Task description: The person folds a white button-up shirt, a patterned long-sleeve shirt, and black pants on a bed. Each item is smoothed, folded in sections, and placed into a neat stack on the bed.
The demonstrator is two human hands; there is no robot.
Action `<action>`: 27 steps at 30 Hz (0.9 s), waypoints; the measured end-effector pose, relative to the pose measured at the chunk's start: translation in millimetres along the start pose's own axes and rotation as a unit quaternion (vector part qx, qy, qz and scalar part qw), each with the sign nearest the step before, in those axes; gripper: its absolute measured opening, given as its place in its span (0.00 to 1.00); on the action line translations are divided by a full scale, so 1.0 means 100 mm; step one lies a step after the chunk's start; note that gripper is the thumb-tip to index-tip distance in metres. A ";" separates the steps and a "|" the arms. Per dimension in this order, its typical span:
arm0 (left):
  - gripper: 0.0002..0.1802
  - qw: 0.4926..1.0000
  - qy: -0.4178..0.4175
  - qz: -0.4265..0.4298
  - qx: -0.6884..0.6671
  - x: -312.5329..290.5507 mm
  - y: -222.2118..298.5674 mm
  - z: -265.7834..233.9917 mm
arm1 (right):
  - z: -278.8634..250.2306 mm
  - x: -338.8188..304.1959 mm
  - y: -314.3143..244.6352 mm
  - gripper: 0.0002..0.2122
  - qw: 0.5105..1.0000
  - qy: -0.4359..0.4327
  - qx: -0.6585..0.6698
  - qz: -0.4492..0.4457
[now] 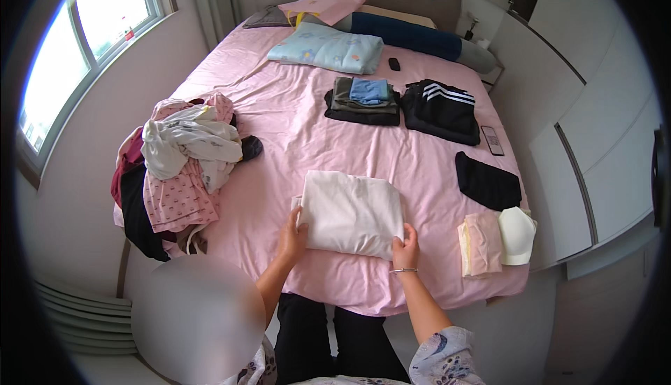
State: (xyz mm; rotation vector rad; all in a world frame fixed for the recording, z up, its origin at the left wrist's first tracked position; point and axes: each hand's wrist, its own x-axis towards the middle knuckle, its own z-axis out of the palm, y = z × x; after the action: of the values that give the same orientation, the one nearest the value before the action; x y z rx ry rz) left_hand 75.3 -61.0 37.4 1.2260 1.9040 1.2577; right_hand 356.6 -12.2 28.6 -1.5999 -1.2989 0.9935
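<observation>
head: folded white cloth [353, 211] gripped between left hand [292, 236], right hand [405, 249].

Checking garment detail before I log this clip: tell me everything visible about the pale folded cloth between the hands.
The pale folded cloth is plain off-white with a faint pinkish cast, soft-looking fabric. Folded in layers into a rough rectangle, it lies flat and slightly askew on the pink bed sheet, its top lightly creased. A lower layer juts out at left. The left hand holds its left edge, the right hand its near right corner.
</observation>
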 end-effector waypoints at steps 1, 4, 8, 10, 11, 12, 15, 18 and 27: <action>0.26 0.999 0.011 -0.016 0.034 -0.02 -0.01 0.00 | 0.01 0.03 0.09 0.23 0.999 0.000 -0.049 -0.020; 0.25 0.994 0.010 -0.058 0.095 -0.02 -0.02 0.04 | 0.02 0.19 0.28 0.26 0.989 0.030 -0.134 -0.047; 0.26 0.989 0.063 0.024 0.133 -0.16 -0.15 -0.02 | -0.05 0.17 0.19 0.23 0.993 0.026 -0.109 -0.020; 0.27 0.980 0.141 0.081 0.114 -0.18 -0.17 0.02 | -0.09 0.18 0.42 0.21 0.997 0.068 -0.034 -0.010; 0.27 0.971 0.195 0.116 0.075 -0.19 -0.21 0.07 | -0.10 0.19 0.51 0.16 0.994 0.112 0.012 -0.014; 0.27 0.956 0.248 0.151 0.035 -0.18 -0.25 0.10 | -0.12 0.19 0.60 0.15 0.988 0.108 0.104 0.042; 0.25 0.981 0.181 -0.007 -0.068 -0.09 -0.35 0.03 | -0.19 0.23 0.56 0.14 0.942 0.046 0.271 0.193; 0.24 0.931 -0.062 -0.271 -0.236 0.26 -0.32 -0.26 | -0.22 0.36 0.32 0.21 0.880 -0.105 0.309 0.346; 0.29 0.824 -0.229 -0.391 -0.340 0.70 -0.36 -0.17 | 0.28 0.73 0.00 0.34 0.826 -0.304 0.343 0.329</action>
State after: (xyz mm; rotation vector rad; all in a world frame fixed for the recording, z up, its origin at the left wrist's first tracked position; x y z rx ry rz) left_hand 16.6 -10.4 14.4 0.2502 1.1918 0.9143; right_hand 341.4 63.2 12.8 -1.1654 -0.5582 2.2426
